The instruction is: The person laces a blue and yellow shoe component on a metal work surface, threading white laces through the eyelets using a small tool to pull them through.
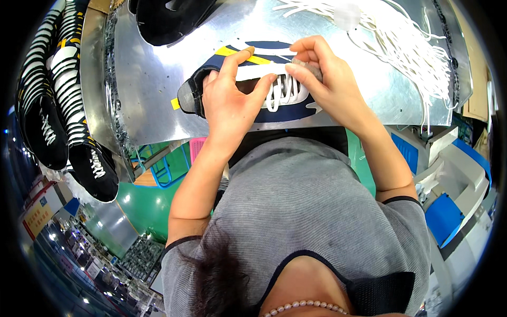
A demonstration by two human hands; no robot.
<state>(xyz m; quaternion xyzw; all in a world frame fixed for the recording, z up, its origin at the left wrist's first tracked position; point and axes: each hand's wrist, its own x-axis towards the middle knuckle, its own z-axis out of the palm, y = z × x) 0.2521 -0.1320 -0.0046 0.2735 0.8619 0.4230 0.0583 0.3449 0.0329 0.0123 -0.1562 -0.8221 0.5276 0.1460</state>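
Observation:
A navy sneaker (pixel 282 113) with a yellow stripe and a grey heel lies on its side on the metal table, heel to the left, toe to the right. Its white shoelace (pixel 285 91) runs in loose loops across the front eyelets. My left hand (pixel 230 95) grips the shoe around its opening, index finger on the far side and thumb by the white eyelet edge. Over the toe end, my right hand (pixel 322 71) is closed, thumb and fingers curled in at the lacing; what sits between the fingertips is mostly hidden, seemingly the lace.
A heap of loose white laces (pixel 406 58) spreads over the table's right side. A black shoe (pixel 169 21) lies at the far left. Left of the metal table (pixel 153 95), rows of black laced shoes (pixel 94 171) hang or stand. A blue and grey chair (pixel 446 216) is at right.

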